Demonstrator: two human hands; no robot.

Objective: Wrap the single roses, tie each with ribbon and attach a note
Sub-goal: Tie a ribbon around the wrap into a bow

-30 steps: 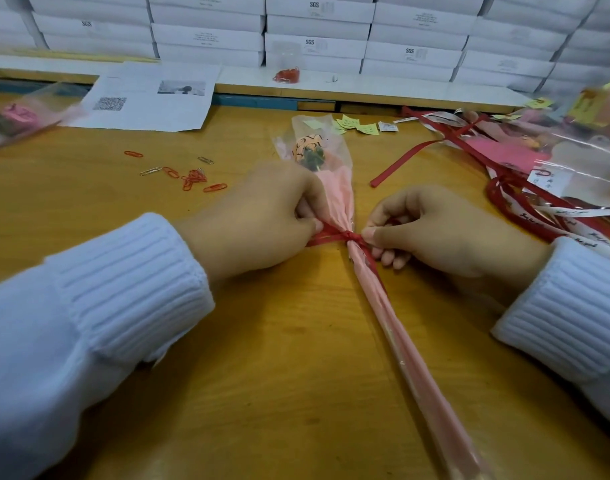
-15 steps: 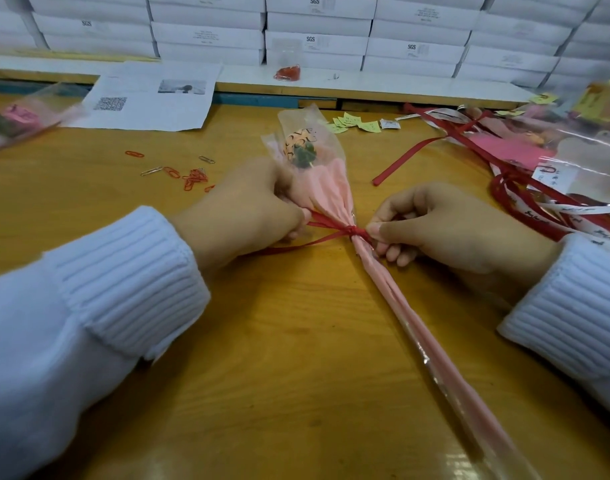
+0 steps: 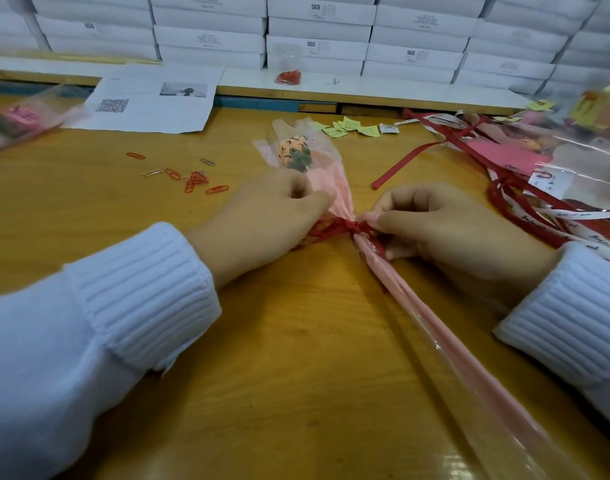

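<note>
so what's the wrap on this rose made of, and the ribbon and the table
Wrap: looks like matte pink tissue paper, creased where it gathers, inside a clear glossy plastic film that shows glare.
Ribbon: thin red band, probably synthetic or fabric, dull sheen.
Table: wood or wood veneer, grain visible, lacquered shine.

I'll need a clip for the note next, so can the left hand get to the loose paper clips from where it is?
Probably yes. The paper clips lie just left of the left hand, with nothing between. But that hand grips the red ribbon, so it must let go first.
</note>
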